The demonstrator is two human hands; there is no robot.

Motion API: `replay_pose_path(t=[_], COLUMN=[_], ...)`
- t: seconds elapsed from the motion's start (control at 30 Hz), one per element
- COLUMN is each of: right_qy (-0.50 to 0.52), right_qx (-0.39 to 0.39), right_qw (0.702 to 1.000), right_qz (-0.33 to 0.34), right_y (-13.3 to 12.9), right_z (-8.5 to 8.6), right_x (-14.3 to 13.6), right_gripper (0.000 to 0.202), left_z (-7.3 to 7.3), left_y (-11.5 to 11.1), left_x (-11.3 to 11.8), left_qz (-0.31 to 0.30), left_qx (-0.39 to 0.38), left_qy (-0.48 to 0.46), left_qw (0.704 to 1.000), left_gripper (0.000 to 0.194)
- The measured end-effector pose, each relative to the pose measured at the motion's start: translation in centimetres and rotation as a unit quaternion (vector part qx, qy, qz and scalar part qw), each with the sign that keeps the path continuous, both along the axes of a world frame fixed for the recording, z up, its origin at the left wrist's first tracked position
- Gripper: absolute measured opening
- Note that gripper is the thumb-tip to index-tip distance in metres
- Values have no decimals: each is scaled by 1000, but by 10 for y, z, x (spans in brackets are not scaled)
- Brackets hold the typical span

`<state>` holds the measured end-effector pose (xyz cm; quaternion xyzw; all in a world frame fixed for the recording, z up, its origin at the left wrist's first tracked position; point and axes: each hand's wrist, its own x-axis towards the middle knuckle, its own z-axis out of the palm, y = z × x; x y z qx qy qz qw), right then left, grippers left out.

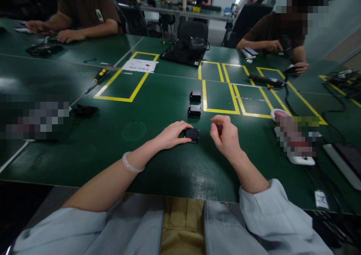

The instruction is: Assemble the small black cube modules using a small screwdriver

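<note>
On the green table, my left hand point(174, 135) grips a small black block point(192, 135) by its left side, thumb at the near edge and fingers at the far edge. My right hand point(226, 136) is raised just right of that block, its fingers curled together; whether anything is between them is too small to make out. Beyond the held block, two similar black blocks stand in a line, a nearer one point(194, 111) and a farther one point(195, 95). Neither hand touches them.
Yellow tape rectangles mark the green table point(163, 176). A screwdriver point(97, 79) lies at the left, a black power tool point(266, 80) with a cable at the right. A white-edged device point(301, 160) is near my right arm. People sit across the table.
</note>
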<state>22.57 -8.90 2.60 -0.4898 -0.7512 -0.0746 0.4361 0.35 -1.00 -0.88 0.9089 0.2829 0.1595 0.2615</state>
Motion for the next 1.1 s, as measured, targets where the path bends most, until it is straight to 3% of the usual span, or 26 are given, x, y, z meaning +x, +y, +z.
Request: replay_pose_path(t=[0.53,0.77,1.1], right_qy=[-2,6,-3], right_qx=[-15,-11,-15], right_qw=[1000,1000,1000], right_qz=[-3,20,3], right_y=[-1,-3,0], right_z=[1,2,2], right_x=[0,0,0], right_gripper=[6,19,6], left_z=[0,0,0], left_y=[0,0,-1], left_x=[0,0,0], left_qz=[2,3,2], left_qx=[1,0,1], left_qy=[0,-1,-2], left_qw=[1000,1000,1000], left_gripper=[41,40,41])
